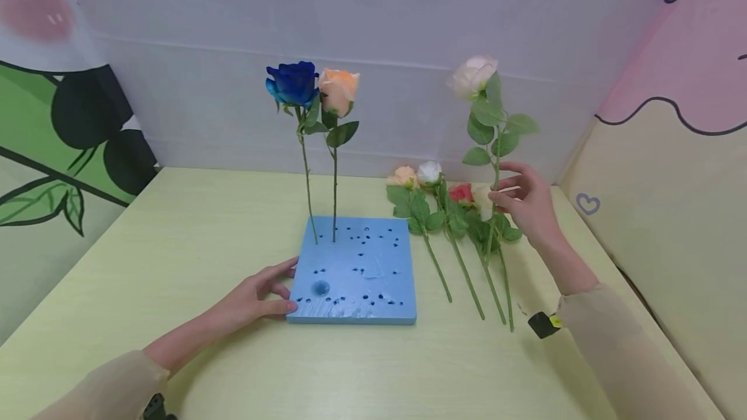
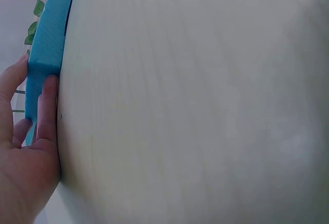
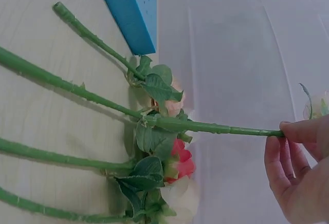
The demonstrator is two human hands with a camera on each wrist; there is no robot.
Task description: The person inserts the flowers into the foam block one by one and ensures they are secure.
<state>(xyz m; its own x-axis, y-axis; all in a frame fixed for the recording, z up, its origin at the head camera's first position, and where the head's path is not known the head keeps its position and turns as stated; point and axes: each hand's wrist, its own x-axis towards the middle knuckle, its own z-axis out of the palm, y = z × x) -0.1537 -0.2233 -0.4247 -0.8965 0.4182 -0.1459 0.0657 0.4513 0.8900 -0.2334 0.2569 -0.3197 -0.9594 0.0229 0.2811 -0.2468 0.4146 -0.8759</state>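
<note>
My left hand holds the near left edge of a light blue foam board dotted with holes; the left wrist view shows thumb and fingers against its side. A blue rose and a peach rose stand in the board's far left part, the blue one leaning slightly. Off to the right, my right hand pinches the green stem of a pale pink rose between thumb and fingertips. That rose is upright, bloom above the hand, its stem reaching down over the lying flowers.
Right of the board lie several roses, among them a peach one, a white one, a red one and a cream one, stems toward me. A small black object is by the right sleeve. A pale wall bounds the table.
</note>
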